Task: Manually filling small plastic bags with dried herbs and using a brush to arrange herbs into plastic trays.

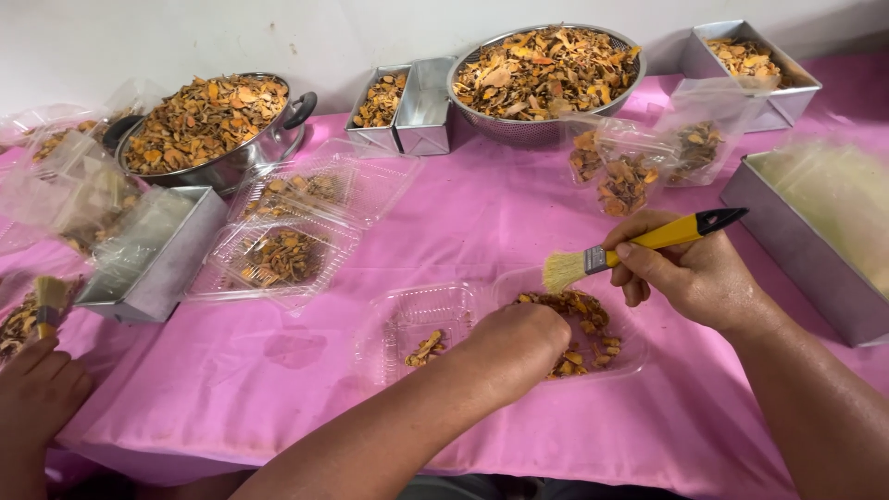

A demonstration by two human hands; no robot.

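Your left hand [514, 347] is down in the clear clamshell tray [417, 324], fingers curled over the heap of dried orange slices [579, 356] in its right half; whether they have closed on any pieces you cannot tell, since the knuckles hide them. A few loose slices [426, 347] lie in the tray's other half, just left of that hand. Just above it, your right hand [690, 273] is wrapped firmly round the yellow handle of the brush [639, 245], bristles pointing left and hanging over the tray's far edge, clear of the slices. This looks like the sorting-and-brushing step: the next move calls for bringing a piece and the bristles together without scattering the pile. Off to the far left of your grip, another person's hand [37, 393] rests near a second brush [48, 304]. Farther out sit filled clamshells [278, 255], metal tins [153, 268], a pot [208, 125] and a colander [546, 74] heaped with slices, all on the pink cloth [482, 213].
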